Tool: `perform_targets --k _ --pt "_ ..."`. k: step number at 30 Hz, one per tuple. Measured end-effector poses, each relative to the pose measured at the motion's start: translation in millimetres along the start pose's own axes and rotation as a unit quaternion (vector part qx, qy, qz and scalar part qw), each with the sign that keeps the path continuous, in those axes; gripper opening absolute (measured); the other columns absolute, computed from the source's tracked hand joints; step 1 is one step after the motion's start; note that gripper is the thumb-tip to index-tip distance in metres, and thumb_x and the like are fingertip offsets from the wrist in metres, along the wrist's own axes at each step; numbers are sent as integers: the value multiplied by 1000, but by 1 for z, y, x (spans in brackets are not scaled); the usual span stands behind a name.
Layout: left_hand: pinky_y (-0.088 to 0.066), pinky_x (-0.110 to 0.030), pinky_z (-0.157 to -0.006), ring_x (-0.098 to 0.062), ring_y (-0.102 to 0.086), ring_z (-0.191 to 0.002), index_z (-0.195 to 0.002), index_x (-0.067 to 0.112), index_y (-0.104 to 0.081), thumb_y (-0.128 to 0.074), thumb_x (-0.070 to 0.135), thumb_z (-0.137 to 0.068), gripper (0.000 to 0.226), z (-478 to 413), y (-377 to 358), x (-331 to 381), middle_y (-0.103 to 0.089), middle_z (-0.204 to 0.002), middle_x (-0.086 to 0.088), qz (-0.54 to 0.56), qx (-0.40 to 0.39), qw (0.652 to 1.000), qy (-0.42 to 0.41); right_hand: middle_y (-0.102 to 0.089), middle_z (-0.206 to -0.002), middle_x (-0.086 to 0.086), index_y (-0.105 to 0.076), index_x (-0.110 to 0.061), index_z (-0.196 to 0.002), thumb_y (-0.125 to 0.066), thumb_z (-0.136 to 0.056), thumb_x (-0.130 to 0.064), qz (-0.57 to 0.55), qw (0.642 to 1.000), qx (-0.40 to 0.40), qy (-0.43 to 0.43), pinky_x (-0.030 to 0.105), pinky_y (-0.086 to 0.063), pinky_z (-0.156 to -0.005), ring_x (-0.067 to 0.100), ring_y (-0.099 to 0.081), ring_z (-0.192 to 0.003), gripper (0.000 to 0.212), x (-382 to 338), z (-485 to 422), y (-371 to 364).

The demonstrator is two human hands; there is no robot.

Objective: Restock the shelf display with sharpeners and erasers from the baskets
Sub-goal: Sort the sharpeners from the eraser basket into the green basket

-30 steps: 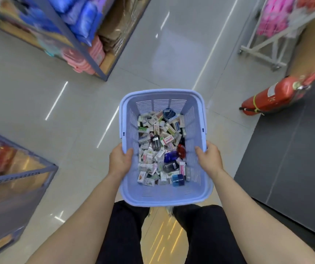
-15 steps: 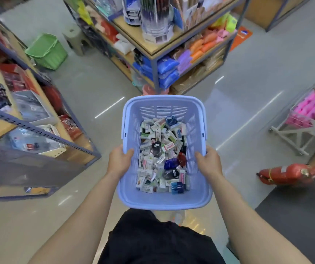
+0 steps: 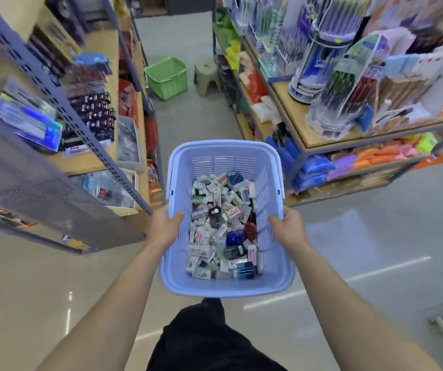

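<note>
The left hand (image 3: 164,228) grips the left rim of the blue basket (image 3: 172,266), fingers curled over the edge. The right hand (image 3: 287,229) grips the right rim the same way, so the 2 hands sit apart with the basket between them, held above the floor in front of the person. Inside lies a loose heap of small boxed erasers and sharpeners (image 3: 221,231), too many to count. 1 green basket (image 3: 167,77) stands on the aisle floor ahead, beside 1 small stool (image 3: 206,74), between 2 shelving units.
</note>
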State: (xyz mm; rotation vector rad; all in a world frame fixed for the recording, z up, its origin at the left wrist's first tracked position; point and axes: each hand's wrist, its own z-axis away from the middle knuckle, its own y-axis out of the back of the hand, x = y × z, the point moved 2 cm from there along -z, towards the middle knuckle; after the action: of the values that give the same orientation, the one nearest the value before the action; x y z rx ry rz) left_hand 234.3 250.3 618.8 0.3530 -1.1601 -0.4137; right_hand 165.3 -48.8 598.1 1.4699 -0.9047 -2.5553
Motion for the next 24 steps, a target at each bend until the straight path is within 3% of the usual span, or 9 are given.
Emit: perform_targets --k 4,7,11,13,16,24 --pt "-44 -29 -59 -25 -61 -71 -111 13 -66 -58 14 -102 12 -74 15 16 -70 -89 -10 19 8 1000 23 -70 -70 8 -69 -15 -92 -58 -87 -17 25 999 -13 15 52 -58 -57 29 -65 -60 11 -52 -71 -25" --pt "-52 -34 -70 -30 -67 -82 -110 16 -65 -59 15 -101 11 -128 23 35 -72 -97 -11 21 19 999 33 -71 -77 12 -68 -12 -100 -59 -95 -13 41 999 -20 17 35 -51 -54 24 -62 -61 10 -103 -114 -31" --pt "-52 -33 -65 -27 -67 -78 -110 12 -67 -60 18 -101 13 -207 28 68 -72 -92 -9 9 31 998 48 -65 -69 2 -67 -13 -98 -58 -97 -13 34 998 -38 20 22 -39 -45 18 -57 -56 9 -151 -189 -39" --pt "-52 -31 -66 -21 -67 -79 -108 14 -67 -59 18 -102 11 -245 24 88 -71 -93 -3 3 37 998 49 -61 -64 -2 -65 -15 -92 -58 -97 -14 26 998 -51 21 22 -38 -46 16 -56 -56 9 -169 -230 -42" --pt "-57 -39 -77 -23 -69 -85 -111 17 -68 -58 20 -102 13 -307 14 115 -73 -96 -2 2 45 998 52 -56 -60 -2 -62 -12 -84 -57 -97 -13 29 997 -72 23 24 -36 -48 14 -50 -51 14 -194 -300 -48" --pt "-57 -38 -74 -24 -69 -82 -115 20 -68 -58 20 -102 16 -463 -6 211 -74 -95 -2 -7 86 994 59 -56 -64 6 -66 -6 -93 -56 -98 -10 23 992 -114 55 26 -34 -47 17 -45 -51 12 -284 -491 -44"
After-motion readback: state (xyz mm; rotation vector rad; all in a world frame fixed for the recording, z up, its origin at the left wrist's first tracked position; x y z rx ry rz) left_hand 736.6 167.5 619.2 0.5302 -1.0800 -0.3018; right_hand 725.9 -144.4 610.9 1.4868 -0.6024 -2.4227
